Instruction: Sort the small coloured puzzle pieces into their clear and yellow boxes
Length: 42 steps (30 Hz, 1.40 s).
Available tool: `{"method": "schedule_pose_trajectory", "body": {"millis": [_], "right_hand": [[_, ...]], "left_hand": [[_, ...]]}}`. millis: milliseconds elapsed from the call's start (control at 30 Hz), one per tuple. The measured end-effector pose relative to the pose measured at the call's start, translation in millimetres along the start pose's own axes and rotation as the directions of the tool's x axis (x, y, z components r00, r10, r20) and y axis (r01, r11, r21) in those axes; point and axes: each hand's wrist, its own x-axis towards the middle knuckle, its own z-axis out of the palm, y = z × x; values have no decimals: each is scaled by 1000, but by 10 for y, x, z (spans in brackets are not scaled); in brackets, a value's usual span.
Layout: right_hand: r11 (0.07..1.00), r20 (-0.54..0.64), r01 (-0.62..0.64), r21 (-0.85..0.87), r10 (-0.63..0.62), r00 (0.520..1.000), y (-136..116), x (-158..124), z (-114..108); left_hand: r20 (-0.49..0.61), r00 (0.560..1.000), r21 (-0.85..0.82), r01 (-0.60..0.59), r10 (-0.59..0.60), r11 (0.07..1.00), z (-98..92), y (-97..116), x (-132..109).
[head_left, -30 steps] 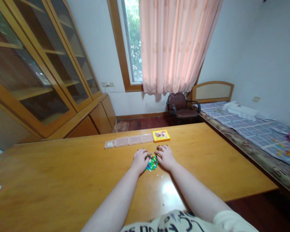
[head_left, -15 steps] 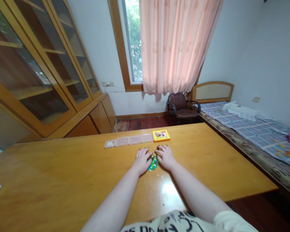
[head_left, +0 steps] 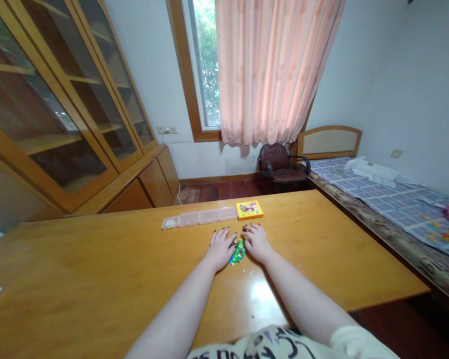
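A small heap of tiny coloured building bricks (head_left: 238, 253), mostly green with some blue, yellow and white, lies on the wooden table (head_left: 108, 269) between my two hands. My left hand (head_left: 221, 248) rests at the heap's left side, palm down, fingers spread and its thumb at the bricks. On the other side my right hand (head_left: 257, 242) lies palm down too, fingers apart, with its thumb side against the heap. Part of the pile's far end is hidden by the fingers. Neither hand grips anything.
Beyond the hands stands a row of shallow clear plastic trays (head_left: 208, 216), with a small white piece in the leftmost. A yellow box (head_left: 250, 210) adjoins their right end. A brown armchair (head_left: 280, 163) and a bed (head_left: 374, 189) are past the table; a glass-fronted cabinet (head_left: 82, 104) stands left.
The fingers of my left hand have shifted slightly to the right, and more of the bricks' near part shows. My right hand, the trays and the box look almost unchanged.
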Motion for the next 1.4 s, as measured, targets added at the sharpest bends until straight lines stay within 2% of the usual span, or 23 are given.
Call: {"method": "schedule_pose_trajectory", "body": {"millis": [233,333,467,567,667,933,1133,1400], "right_hand": [[998,111,56,-25,-53,992,-15,-4,0],[1000,40,28,2,-28,999,-13,3,-10],[998,-73,10,62,-5,997,-6,13,-23],[994,-58,72,84,-67,996,-19,9,-30],[988,-20,124,87,-123,992,-49,-1,-44],[995,-69,104,-8,-104,992,-53,-2,-75],[984,-37,173,48,-171,985,-20,2,-34],[999,-45,34,-30,-36,998,-21,8,-78]], "left_hand": [[-112,993,-78,31,-39,996,-35,-31,32],[-108,994,-97,-20,9,995,-71,-10,23],[-18,992,-78,-122,121,989,-82,21,-4],[13,993,-80,-116,117,990,-72,29,-7],[-37,994,-87,-103,100,991,-84,27,5],[-121,989,-110,-94,80,989,-174,52,4],[-74,981,-113,-187,179,976,-168,74,-15],[-94,993,-113,-84,74,990,-210,86,-16]]}}
